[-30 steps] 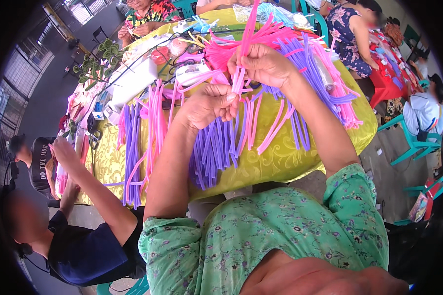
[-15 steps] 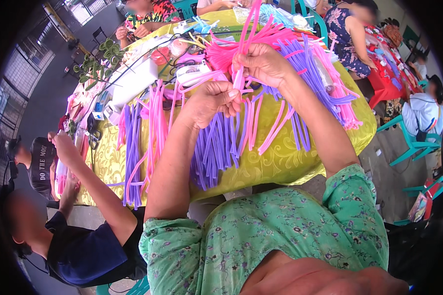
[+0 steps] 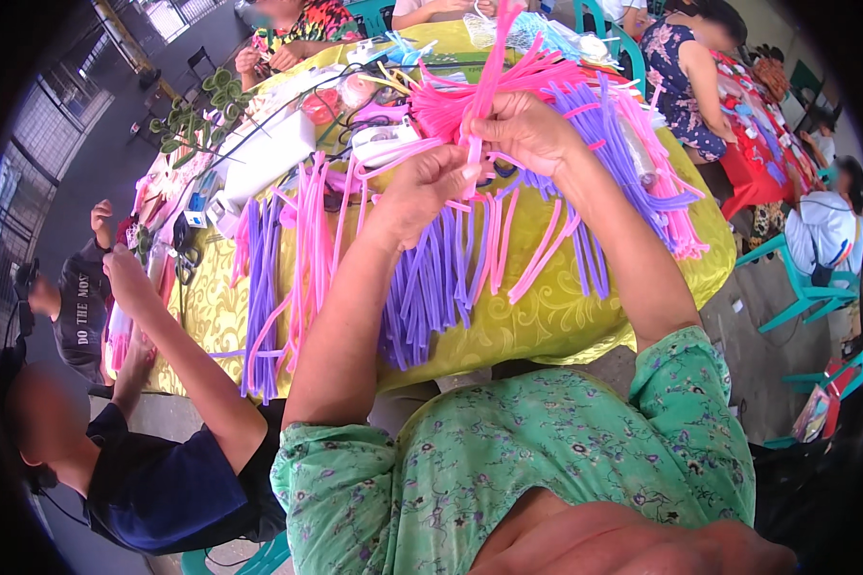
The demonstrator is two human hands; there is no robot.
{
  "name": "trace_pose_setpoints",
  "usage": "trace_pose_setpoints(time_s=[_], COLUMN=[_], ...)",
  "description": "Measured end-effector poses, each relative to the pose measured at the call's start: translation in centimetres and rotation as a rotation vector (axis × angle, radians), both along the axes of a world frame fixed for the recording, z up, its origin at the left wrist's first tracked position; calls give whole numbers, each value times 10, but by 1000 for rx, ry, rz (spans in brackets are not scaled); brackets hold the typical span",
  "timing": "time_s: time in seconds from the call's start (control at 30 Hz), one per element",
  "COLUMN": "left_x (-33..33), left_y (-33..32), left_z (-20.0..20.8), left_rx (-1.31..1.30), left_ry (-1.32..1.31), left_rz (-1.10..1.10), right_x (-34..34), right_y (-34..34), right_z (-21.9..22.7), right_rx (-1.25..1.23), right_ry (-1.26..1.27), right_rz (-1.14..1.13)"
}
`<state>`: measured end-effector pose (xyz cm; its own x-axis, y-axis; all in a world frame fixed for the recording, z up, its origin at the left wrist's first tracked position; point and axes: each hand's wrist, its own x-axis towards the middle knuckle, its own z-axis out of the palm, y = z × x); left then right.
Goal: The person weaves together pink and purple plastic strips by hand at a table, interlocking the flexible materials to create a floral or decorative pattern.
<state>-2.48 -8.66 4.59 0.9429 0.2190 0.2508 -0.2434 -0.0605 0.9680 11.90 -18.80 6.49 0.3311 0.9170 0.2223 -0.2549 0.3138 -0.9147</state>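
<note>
Above the far half of the table, my two hands hold a bundle of pink pipe cleaners (image 3: 490, 81) upright. My right hand (image 3: 525, 136) pinches the bundle between thumb and fingers. Just below and to the left, my left hand (image 3: 426, 190) has its fingers closed on the bundle's lower end. Part of the grip is hidden behind the fingers. Purple pipe cleaners (image 3: 422, 302) hang over the cloth under my hands. Behind them lies a heap of deeper pink pipe cleaners (image 3: 441, 103), with more purple ones (image 3: 614, 144) to the right.
A yellow patterned cloth (image 3: 518, 331) covers the table. Left of my hands are a white block (image 3: 270, 153), green curled stems (image 3: 206, 115) and scissors (image 3: 187, 264). A co-worker's forearm (image 3: 187, 345) reaches in at the left. Green chairs (image 3: 810, 264) stand at right.
The pink bundle has drawn together into a tighter upright strand. My left hand's fingers have straightened somewhat along its lower end. At far left, another person's hand has come up.
</note>
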Motion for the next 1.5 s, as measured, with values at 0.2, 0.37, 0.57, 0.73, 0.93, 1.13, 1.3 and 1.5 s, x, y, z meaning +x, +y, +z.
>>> trace_pose_setpoints(time_s=[0.2, 0.37, 0.57, 0.73, 0.93, 1.13, 1.3, 1.5], left_x=[-2, -5, -7, -4, -1, 8, 11, 17], left_y=[-5, -4, -17, 5, 5, 9, 10, 17], left_z=[8, 9, 10, 3, 2, -7, -10, -18], left_rx=[-173, -130, -63, -184, -218, -141, -167, -17], left_ry=[19, -65, -156, -233, -192, -171, -200, -303], left_rz=[153, 189, 257, 155, 171, 135, 108, 222], right_x=[-3, -2, 2, 3, -40, -26, -18, -45], right_y=[6, 6, -2, -34, -74, -86, -89, -83], right_z=[-12, -12, 0, 53, 9, -49, -33, 35], right_rx=[-88, -97, -248, -312, -704, -540, -335, -372], right_ry=[-169, -98, -234, -1141, -1340, -1337, -1503, -1372], right_rz=[-17, 18, -22, -99, -56, -161, -218, -626])
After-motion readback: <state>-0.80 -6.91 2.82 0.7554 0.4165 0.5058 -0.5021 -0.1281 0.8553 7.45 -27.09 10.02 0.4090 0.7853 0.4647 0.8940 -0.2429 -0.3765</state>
